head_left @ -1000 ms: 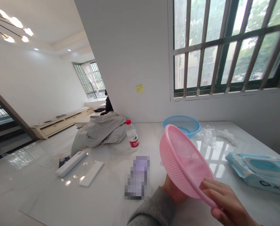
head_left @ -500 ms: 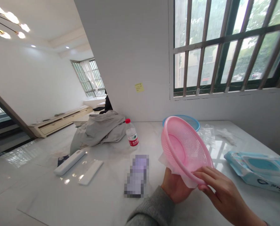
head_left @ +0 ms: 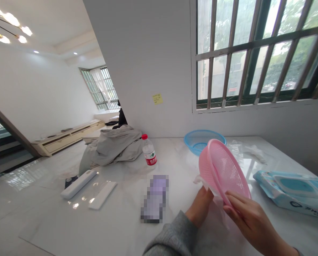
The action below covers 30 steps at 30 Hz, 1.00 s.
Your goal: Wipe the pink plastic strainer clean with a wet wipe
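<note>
A blue plastic basin (head_left: 198,140) sits at the far edge of the white marble tabletop (head_left: 68,227), and a red-capped water bottle (head_left: 149,151) stands beside a crumpled grey jacket (head_left: 112,145). Two flat white strips (head_left: 78,184) lie nearer. A yellow sticky note (head_left: 157,99) is stuck on the wall left of a barred window (head_left: 244,49).

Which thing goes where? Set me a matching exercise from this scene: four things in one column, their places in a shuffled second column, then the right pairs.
Things:
1. pink plastic colander
2. blue plastic basin
3. yellow sticky note
4. plastic water bottle

Places:
A. stuck on the white wall
B. at the far edge of the marble table, under the barred window
C. held between the left hand and the right hand
D. standing upright on the table

Pairs: 1-C, 2-B, 3-A, 4-D
</note>
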{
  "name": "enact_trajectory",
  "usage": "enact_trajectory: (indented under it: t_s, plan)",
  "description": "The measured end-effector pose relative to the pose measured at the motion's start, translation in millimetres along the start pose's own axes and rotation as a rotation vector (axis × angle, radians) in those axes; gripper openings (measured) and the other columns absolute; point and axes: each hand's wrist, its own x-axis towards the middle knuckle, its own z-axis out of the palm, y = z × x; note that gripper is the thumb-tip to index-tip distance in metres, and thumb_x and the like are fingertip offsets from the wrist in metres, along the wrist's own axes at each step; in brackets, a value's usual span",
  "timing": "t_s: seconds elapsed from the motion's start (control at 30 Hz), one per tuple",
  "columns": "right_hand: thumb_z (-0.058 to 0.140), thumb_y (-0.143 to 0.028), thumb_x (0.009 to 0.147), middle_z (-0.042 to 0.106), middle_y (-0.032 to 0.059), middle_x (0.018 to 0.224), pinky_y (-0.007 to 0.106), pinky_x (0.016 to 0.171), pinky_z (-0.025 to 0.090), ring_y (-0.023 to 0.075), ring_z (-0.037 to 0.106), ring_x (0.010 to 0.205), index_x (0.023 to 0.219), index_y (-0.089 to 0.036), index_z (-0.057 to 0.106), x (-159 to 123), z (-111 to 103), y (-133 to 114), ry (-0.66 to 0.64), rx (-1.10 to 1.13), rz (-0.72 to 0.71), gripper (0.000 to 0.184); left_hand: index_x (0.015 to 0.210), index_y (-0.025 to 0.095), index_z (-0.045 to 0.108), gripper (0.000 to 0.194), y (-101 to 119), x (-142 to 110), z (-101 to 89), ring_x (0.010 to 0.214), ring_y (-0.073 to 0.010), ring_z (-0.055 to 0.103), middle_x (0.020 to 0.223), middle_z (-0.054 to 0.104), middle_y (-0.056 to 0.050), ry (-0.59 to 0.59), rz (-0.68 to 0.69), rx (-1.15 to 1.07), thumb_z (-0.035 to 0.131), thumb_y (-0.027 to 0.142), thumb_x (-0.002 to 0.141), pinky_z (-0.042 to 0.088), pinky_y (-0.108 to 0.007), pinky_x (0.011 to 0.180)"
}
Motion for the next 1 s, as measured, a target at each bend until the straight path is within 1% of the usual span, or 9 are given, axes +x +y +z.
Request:
enact_trajectory:
  t_s: [0.1,0.2,0.33,0.47,0.6,0.67,0.77,0.87,1.0]
  plan:
    - [0.050,-0.037,0.111,0.068,0.0061,0.081,0.029,0.065,0.055,0.0236,0.074,0.076,0.089,-0.023,0.062,-1,1,-1,0.003,0.009,0.011,0.029,0.126,0.017,0.075,0.045,7,-3,-4.3,0.131,-0.0349,0.061,0.133,0.073,-0.013,-0.002,0.041,0.235,0.055,0.052,0.105,0.038,-0.052,0.123]
    - [0.051,-0.036,0.111,0.067,0.0053,0.078,0.028,0.062,0.054,0.0226,0.072,0.071,0.087,-0.024,0.061,1,1,-3,0.012,0.011,0.005,0.029,0.129,0.017,0.073,0.050,7,-3,-5.5,0.128,-0.0344,0.063,0.132,0.073,-0.015,0.001,0.054,0.258,0.053,0.056,0.106,0.041,-0.052,0.121]
    - [0.051,-0.035,0.111,0.068,0.0060,0.079,0.028,0.061,0.053,0.0214,0.071,0.069,0.088,-0.023,0.062,3,0,-6,0.013,0.011,-0.010,0.029,0.128,0.016,0.074,0.052,2,-2,-2.2,0.131,-0.0361,0.061,0.132,0.073,-0.015,0.012,0.062,0.189,0.056,0.059,0.104,0.039,-0.051,0.121]
    - [0.052,-0.035,0.111,0.074,0.0102,0.090,0.029,0.066,0.055,0.0235,0.075,0.078,0.092,-0.021,0.065,3,1,-10,0.013,0.024,-0.006,0.027,0.129,0.017,0.074,0.049,-2,-2,3.4,0.131,-0.0365,0.062,0.131,0.075,-0.013,0.027,-0.021,-0.038,0.064,0.056,0.100,0.040,-0.050,0.121]
    - [0.050,-0.037,0.112,0.076,0.0121,0.095,0.029,0.066,0.056,0.0248,0.076,0.083,0.093,-0.021,0.068,2,4,-12,0.006,0.060,0.030,0.031,0.136,0.017,0.072,0.064,-7,-1,1.8,0.132,-0.0365,0.063,0.137,0.073,-0.014,0.042,-0.023,-0.176,0.069,0.066,0.094,0.040,-0.050,0.122]
    - [0.050,-0.039,0.112,0.077,0.0119,0.096,0.029,0.065,0.056,0.0246,0.077,0.082,0.095,-0.021,0.069,1,5,-12,0.000,0.068,0.048,0.032,0.134,0.016,0.073,0.068,-11,0,-2.2,0.133,-0.0366,0.062,0.138,0.072,-0.016,0.054,-0.007,-0.210,0.070,0.069,0.092,0.040,-0.050,0.122]
    - [0.050,-0.041,0.111,0.078,0.0116,0.096,0.029,0.064,0.056,0.0241,0.077,0.080,0.097,-0.021,0.072,0,7,-12,-0.015,0.073,0.058,0.033,0.134,0.013,0.073,0.069,-17,3,-8.9,0.136,-0.0369,0.061,0.140,0.071,-0.018,0.072,-0.003,-0.247,0.071,0.068,0.092,0.040,-0.050,0.122]
    - [0.051,-0.041,0.111,0.078,0.0111,0.094,0.028,0.063,0.057,0.0235,0.077,0.078,0.097,-0.021,0.073,1,7,-11,-0.020,0.065,0.053,0.033,0.138,0.011,0.070,0.071,-18,3,-13.3,0.137,-0.0371,0.061,0.142,0.070,-0.020,0.082,-0.032,-0.227,0.065,0.068,0.096,0.038,-0.052,0.123]
    - [0.051,-0.039,0.111,0.078,0.0107,0.091,0.028,0.062,0.057,0.0230,0.076,0.075,0.093,-0.021,0.073,3,5,-10,-0.016,0.032,0.051,0.034,0.137,0.009,0.069,0.073,-16,1,-15.1,0.132,-0.0375,0.065,0.135,0.072,-0.023,0.103,-0.052,-0.174,0.061,0.070,0.098,0.036,-0.055,0.124]
